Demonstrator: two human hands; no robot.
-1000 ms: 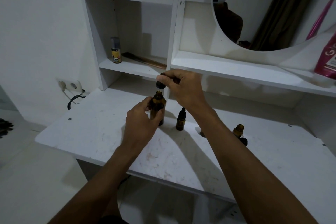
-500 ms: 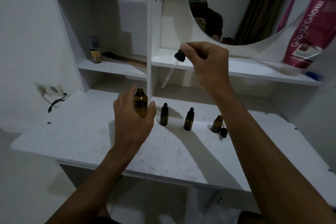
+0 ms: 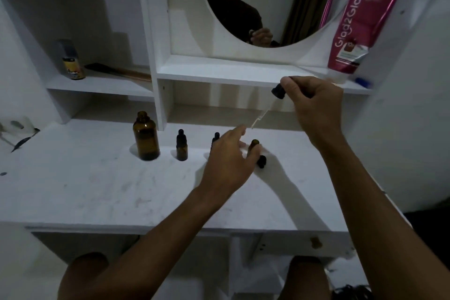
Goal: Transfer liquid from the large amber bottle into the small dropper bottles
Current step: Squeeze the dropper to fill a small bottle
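The right hand [image 3: 314, 105] pinches the dropper [image 3: 277, 92] at center right; the left hand [image 3: 229, 161], fingers loosely spread, touches the uncapped small bottle [image 3: 253, 146] mid-frame.

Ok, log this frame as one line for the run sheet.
stage: carrying dropper | right hand: holds dropper | left hand: reaching at uncapped small bottle | large amber bottle: open, standing free on desk

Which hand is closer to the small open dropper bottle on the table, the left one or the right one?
Left. The left hand reaches to the open dropper bottle, its fingers at or around it. The right hand is raised above and to its right, holding the dropper.
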